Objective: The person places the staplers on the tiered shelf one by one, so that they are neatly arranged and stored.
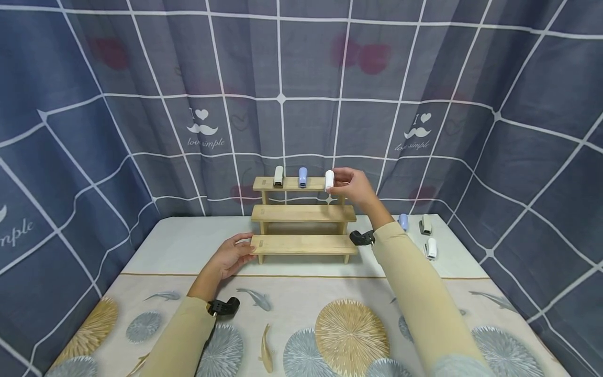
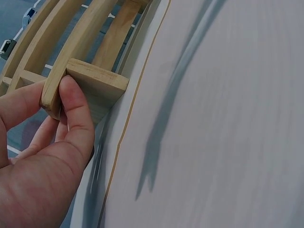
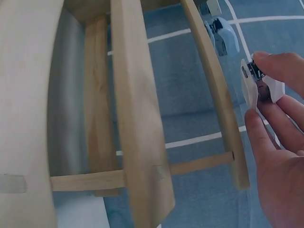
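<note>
A three-tier wooden shelf (image 1: pixel 303 213) stands on the table. At its left end my left hand (image 1: pixel 233 255) pinches the lowest board between thumb and fingers, as the left wrist view also shows. My right hand (image 1: pixel 354 186) holds a small white stapler (image 1: pixel 329 180) at the right end of the top board; thumb and fingers grip its sides in the right wrist view. On that same board stand a blue stapler (image 1: pixel 303 177) in the middle and a light grey stapler (image 1: pixel 278 177) toward the left.
Right of the shelf, beyond my right forearm, a second blue stapler (image 1: pixel 403 221), a cream stapler (image 1: pixel 425 224) and another white stapler (image 1: pixel 431 248) sit on the table. A dark checked curtain (image 1: pixel 245 125) encloses the back and sides. A patterned cloth (image 1: pixel 292 303) covers the table's front.
</note>
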Available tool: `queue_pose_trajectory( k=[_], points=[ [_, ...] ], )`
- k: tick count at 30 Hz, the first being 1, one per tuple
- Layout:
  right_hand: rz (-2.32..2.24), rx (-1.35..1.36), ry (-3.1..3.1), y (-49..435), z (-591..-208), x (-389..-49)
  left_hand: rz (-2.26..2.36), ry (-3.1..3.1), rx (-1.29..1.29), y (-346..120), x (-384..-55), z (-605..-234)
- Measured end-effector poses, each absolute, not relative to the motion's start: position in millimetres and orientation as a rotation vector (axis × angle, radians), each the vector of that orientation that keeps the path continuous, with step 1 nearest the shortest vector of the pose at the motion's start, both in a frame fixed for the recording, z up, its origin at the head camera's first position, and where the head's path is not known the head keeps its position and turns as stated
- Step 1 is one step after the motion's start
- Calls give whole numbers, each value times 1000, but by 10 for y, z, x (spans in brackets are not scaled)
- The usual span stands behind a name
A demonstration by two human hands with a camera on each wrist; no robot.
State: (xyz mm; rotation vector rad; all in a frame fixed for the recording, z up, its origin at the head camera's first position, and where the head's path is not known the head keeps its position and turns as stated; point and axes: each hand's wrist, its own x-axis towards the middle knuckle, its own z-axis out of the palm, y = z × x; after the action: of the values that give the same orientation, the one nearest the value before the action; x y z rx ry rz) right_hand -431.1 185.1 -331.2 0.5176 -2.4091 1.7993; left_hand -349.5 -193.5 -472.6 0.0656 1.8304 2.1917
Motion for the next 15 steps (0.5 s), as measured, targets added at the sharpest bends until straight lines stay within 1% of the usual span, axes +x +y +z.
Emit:
queue_pose_trajectory(
  k=[8,15],
  points=[
    [1796,511,-2479,1821,-3066,-4311,2187,1847,38,-1936,-3495,-4730],
    [1667,493,-2549,1873,-3198,-4588,2186,1849,44,-1911,-3492,-4727]
  ],
)
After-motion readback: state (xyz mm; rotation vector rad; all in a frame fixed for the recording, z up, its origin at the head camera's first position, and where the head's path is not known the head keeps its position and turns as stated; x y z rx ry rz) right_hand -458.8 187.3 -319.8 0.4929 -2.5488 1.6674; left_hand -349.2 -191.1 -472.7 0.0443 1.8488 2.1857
